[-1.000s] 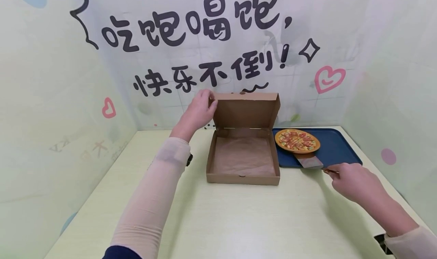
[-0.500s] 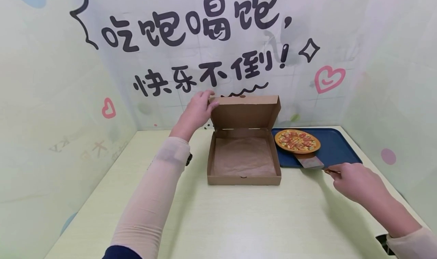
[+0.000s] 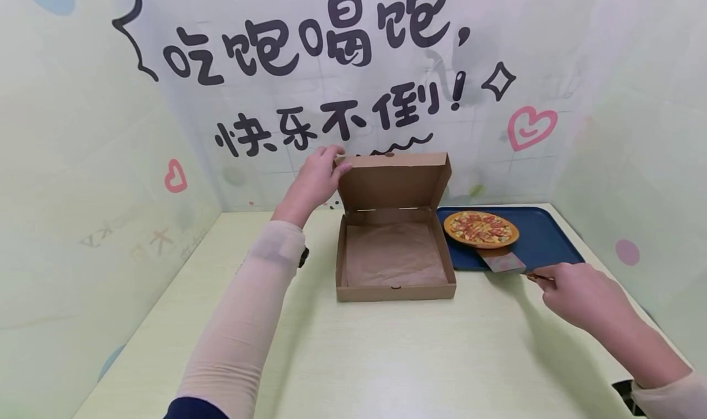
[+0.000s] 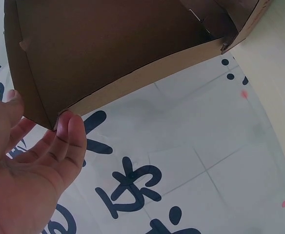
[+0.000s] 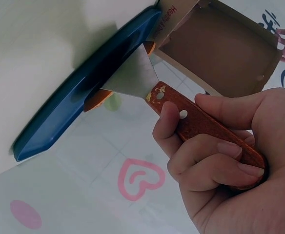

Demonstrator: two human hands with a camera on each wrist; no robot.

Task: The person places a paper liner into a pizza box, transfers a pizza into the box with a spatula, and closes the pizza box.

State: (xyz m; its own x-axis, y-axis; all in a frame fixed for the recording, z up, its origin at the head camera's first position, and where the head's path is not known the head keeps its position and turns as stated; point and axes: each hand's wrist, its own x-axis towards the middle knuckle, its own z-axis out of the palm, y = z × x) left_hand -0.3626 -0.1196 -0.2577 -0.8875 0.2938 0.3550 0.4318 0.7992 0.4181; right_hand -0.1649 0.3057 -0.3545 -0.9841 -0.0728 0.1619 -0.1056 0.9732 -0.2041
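Observation:
My left hand (image 3: 313,183) holds the upper left corner of the raised lid (image 3: 389,186) of a brown cardboard pizza box (image 3: 395,294). In the left wrist view, thumb and fingers lie on either side of that lid corner (image 4: 37,109). My right hand (image 3: 580,299) grips the reddish wooden handle (image 5: 218,131) of a spatula, fingers wrapped round it. The spatula's flat metal blade (image 3: 504,261) reaches under the near edge of a round topped pizza (image 3: 480,229); its tip is hidden there. Beneath the pizza lies a blue tray (image 3: 547,238), right of the box.
A sheet of brown paper (image 3: 394,256) lines the box floor. All of this stands on a pale table (image 3: 397,357). Walls close in the back and both sides; the back wall (image 3: 265,180) bears large black lettering, right behind the lid.
The box has shifted slightly rightward and toward me, and its lid leans a little further left with my left hand. My right hand and the spatula have barely moved.

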